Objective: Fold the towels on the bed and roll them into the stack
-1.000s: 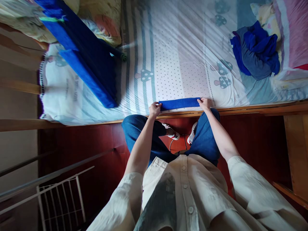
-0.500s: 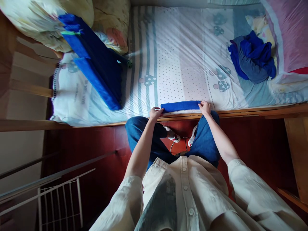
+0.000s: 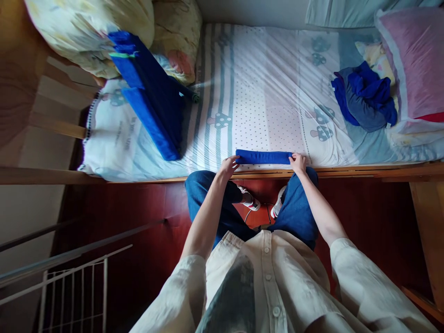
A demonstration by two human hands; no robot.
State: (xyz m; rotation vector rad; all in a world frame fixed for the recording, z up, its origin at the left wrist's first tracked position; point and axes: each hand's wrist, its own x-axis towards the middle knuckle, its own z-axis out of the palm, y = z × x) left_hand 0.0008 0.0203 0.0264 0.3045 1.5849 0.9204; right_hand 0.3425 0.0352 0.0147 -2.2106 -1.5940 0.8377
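Blue cloth (image 3: 263,157), folded narrow at the near edge of the bed (image 3: 263,92), is pinched at its ends by left hand (image 3: 229,164) and right hand (image 3: 298,162); both ends should be kept level, edges aligned.

You're in a home bedroom — a wooden-framed bed (image 3: 347,172) with a mushroom-print sheet (image 3: 263,92), pillows (image 3: 412,60) at both ends, clothes (image 3: 364,99) — dark red floor (image 3: 364,208).
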